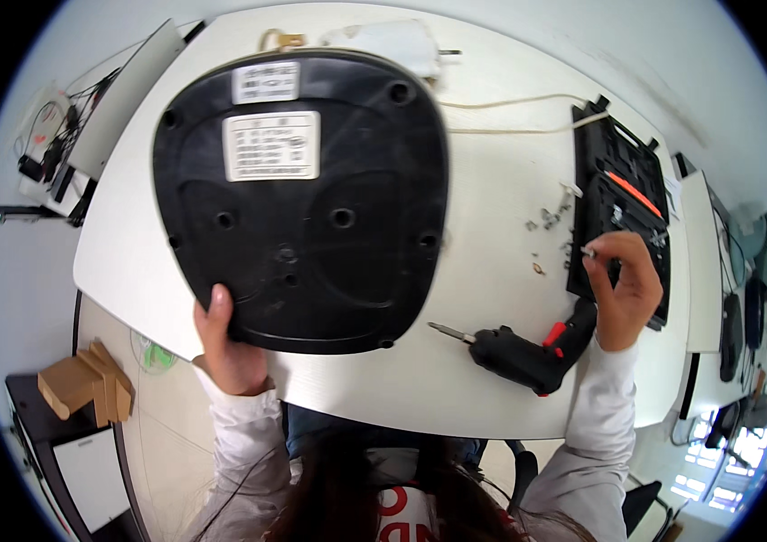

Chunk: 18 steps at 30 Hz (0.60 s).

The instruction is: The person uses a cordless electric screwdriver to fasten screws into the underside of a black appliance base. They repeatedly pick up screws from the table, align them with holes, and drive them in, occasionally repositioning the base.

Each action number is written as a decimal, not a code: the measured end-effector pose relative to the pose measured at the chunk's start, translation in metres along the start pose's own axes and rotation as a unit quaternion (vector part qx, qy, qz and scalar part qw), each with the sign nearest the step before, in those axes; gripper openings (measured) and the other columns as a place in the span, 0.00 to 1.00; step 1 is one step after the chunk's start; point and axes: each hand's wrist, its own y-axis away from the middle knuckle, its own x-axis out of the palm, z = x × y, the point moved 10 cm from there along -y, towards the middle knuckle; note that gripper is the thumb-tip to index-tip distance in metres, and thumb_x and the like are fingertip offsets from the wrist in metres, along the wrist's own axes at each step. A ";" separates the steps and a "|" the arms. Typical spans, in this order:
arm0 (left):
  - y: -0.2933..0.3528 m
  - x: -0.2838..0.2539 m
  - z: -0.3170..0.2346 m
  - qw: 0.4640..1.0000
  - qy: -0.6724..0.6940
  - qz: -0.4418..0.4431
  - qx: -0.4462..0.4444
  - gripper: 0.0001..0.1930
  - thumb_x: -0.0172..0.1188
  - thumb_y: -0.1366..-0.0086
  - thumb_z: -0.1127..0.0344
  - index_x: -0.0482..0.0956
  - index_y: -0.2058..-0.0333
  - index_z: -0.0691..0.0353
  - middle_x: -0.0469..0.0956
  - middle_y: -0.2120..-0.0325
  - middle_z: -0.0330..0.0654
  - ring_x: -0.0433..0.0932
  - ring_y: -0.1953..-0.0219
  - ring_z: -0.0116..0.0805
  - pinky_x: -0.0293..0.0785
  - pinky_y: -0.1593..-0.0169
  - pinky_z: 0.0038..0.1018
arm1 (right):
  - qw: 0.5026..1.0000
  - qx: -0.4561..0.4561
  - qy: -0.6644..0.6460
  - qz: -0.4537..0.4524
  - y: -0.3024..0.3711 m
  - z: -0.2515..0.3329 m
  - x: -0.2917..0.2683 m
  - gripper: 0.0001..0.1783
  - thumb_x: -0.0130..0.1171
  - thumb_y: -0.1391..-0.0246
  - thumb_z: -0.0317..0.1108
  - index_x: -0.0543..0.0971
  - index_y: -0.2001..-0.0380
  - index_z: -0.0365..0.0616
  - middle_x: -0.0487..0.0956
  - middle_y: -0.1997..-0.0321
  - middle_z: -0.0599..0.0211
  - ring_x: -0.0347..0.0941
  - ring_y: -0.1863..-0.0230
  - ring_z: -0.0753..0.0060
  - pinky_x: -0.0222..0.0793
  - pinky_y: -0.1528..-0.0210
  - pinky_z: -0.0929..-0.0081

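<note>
My left hand [230, 348] grips the lower left edge of a black plastic base plate [293, 217], thumb on its face. The plate is tilted up toward me and shows two white labels and several screw holes. Over on the right, my right hand [623, 280] pinches a small metal screw [589, 252] between thumb and finger, above the edge of the black tool case. Below that hand a black and red cordless screwdriver [528, 355] lies on the table, its bit pointing left. Loose screws and small metal parts [550, 219] are scattered left of the case.
The open black tool case [618, 149] holds an orange-handled tool [634, 194]. Behind the plate lie a white part [383, 45] and a cream cable [528, 131] running right across the white table [501, 172]. Cardboard boxes [85, 387] stand at lower left.
</note>
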 end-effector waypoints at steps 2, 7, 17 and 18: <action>0.000 0.006 -0.002 1.000 -0.004 0.021 0.001 0.22 0.54 0.37 0.59 0.67 0.47 0.65 0.72 0.50 0.45 0.72 0.50 0.37 0.67 0.46 0.31 | 0.996 -0.057 0.013 0.063 -0.006 0.034 0.020 0.16 0.64 0.65 0.13 0.77 0.70 0.39 0.76 0.69 0.63 0.71 0.74 0.76 0.67 0.71 0.82; -0.001 -0.002 -0.001 0.999 0.037 -0.007 -0.020 0.22 0.53 0.37 0.58 0.68 0.48 0.64 0.74 0.52 0.44 0.74 0.52 0.36 0.68 0.47 0.31 | 0.982 -0.106 -0.009 0.158 -0.028 0.111 0.063 0.14 0.68 0.68 0.15 0.78 0.74 0.40 0.77 0.71 0.65 0.71 0.75 0.76 0.66 0.74 0.83; -0.004 0.002 -0.003 0.994 0.100 0.007 -0.039 0.21 0.51 0.34 0.59 0.68 0.48 0.65 0.75 0.54 0.45 0.76 0.54 0.36 0.72 0.49 0.29 | 0.933 0.077 -0.235 0.261 -0.047 0.105 0.121 0.09 0.66 0.60 0.18 0.77 0.74 0.41 0.77 0.71 0.69 0.71 0.70 0.79 0.66 0.61 0.80; -0.004 0.004 -0.003 0.994 0.097 0.014 -0.042 0.21 0.51 0.34 0.58 0.68 0.48 0.65 0.76 0.54 0.45 0.76 0.54 0.36 0.72 0.49 0.29 | 0.927 0.097 -0.256 0.256 -0.046 0.102 0.122 0.10 0.65 0.60 0.18 0.77 0.74 0.41 0.77 0.71 0.69 0.71 0.69 0.79 0.66 0.61 0.80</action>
